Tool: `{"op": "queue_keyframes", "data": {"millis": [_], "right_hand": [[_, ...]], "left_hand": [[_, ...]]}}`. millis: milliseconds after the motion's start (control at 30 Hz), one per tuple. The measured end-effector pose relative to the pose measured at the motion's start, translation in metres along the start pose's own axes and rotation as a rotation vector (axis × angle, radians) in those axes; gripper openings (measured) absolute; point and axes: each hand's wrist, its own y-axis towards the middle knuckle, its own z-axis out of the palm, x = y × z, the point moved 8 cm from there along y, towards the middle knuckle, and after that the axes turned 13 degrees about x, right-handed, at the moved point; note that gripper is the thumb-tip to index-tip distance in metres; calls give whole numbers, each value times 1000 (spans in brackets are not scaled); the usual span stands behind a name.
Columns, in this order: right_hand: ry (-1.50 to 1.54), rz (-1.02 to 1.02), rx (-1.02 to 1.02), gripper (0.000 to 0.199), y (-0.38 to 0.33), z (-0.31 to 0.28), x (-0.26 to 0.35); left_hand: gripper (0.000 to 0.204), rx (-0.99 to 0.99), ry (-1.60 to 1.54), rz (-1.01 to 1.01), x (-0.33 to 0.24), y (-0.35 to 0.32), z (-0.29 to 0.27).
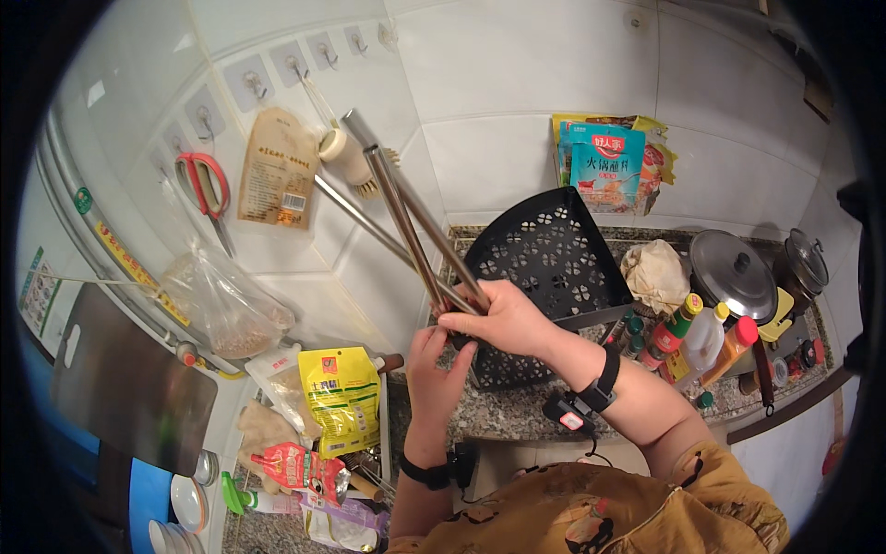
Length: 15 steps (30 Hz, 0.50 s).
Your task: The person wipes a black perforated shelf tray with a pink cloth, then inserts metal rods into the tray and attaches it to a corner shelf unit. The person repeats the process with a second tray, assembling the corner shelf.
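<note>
Several shiny metal tubes point(399, 208) slant up and to the left in a loose bundle in front of me. My right hand point(506, 319) is closed round them near their lower ends, thumb across the front. Just below, my left hand point(434, 377) has its fingers and thumb curled at the bottom ends of the tubes; its exact grip is partly hidden. A black quarter-round shelf tray point(604, 245) with flower-shaped cut-outs rests on the counter behind my hands. A second black perforated tray point(508, 369) lies nearer, partly covered by my right arm.
On the speckled counter point(554, 415) at right stand sauce bottles point(671, 328), a lidded pan point(734, 275) and a crumpled cloth point(655, 275). Left are a yellow packet point(340, 402), a red pouch point(300, 469) and a spray bottle point(254, 499). Scissors point(205, 189) and a brush point(346, 157) hang from the wall.
</note>
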Motion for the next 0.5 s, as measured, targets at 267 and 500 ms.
{"op": "queue_keyframes", "data": {"millis": [267,500], "right_hand": [[-135,-14,-60,22,-1,-5,6],[-148,-13,-77,26,-4,-2,9]], "left_hand": [[50,-296,162,181,-66,14,-39],[25,-229,58,53,-103,67,-71]]}}
